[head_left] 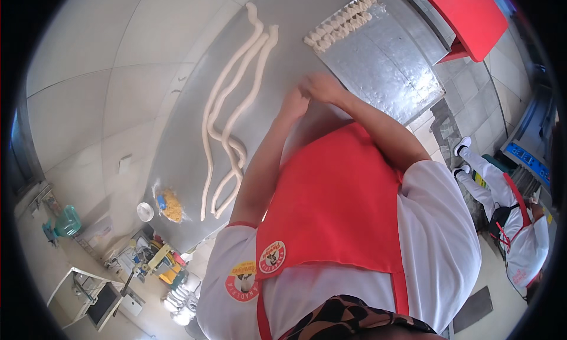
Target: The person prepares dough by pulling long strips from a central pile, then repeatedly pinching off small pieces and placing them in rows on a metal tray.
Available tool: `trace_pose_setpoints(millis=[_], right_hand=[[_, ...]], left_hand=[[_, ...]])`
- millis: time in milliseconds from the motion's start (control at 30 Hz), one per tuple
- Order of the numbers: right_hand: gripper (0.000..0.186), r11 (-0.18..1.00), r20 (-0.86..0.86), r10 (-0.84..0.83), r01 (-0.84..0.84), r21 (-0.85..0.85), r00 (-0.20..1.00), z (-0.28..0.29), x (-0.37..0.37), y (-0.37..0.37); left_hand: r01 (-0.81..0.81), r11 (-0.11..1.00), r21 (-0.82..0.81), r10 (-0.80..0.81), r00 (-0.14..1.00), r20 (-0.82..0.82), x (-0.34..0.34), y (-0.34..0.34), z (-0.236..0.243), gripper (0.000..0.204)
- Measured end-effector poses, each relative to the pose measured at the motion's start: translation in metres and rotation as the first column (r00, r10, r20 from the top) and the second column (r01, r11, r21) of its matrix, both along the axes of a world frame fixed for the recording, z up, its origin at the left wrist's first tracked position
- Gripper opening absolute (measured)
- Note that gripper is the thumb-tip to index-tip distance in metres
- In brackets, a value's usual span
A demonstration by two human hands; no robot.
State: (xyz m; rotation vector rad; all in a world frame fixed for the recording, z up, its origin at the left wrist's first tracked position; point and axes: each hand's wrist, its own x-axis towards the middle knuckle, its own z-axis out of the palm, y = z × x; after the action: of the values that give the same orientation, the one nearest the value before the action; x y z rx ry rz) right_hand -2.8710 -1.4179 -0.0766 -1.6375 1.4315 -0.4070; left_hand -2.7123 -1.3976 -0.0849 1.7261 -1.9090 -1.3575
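Over the steel table [184, 133], my left hand [294, 102] and my right hand [323, 87] meet with fingers closed together. Whatever is between them is hidden and slightly blurred. To their left, long pale dough ropes [258, 74] lie stretched along the table, curving and crossing near the lower end. A metal baking tray [384, 65] sits just right of my hands. Along its far left edge stand two rows of small shaped dough pieces [339, 24], touching or nearly touching one another.
At the table's lower left lies a yellow crumbly heap [172, 207] with a blue object [161, 202] on it, beside a small white round container [144, 212]. A red tabletop [466, 15] stands beyond the tray. Another person [508, 216] in a red apron is at the right.
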Motion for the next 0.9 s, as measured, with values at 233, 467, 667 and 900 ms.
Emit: trace_pose_setpoints(millis=[233, 467, 667, 900], right_hand=[[0.041, 0.985, -0.254, 0.076, -0.111, -0.13, 0.964, 0.012, -0.006, -0.016], [0.033, 0.993, -0.202, 0.119, -0.112, 0.045, 0.972, -0.011, -0.033, -0.019], [0.038, 0.983, 0.194, -0.172, 0.157, 0.091, 0.966, 0.005, -0.084, -0.047], [0.049, 0.829, -0.12, -0.549, 0.52, -0.204, 0.827, -0.064, -0.271, -0.162]], left_hand=[[0.079, 0.955, 0.286, -0.058, 0.995, -0.082, -0.017, -0.027, 0.023, 0.019], [0.154, 0.859, 0.489, -0.056, 0.976, -0.209, -0.036, -0.035, 0.006, 0.026], [-0.367, 0.676, 0.639, 0.603, 0.774, -0.193, 0.054, -0.052, -0.034, 0.032], [-0.397, 0.889, 0.228, 0.4, 0.916, 0.032, 0.037, -0.048, 0.008, 0.043]])
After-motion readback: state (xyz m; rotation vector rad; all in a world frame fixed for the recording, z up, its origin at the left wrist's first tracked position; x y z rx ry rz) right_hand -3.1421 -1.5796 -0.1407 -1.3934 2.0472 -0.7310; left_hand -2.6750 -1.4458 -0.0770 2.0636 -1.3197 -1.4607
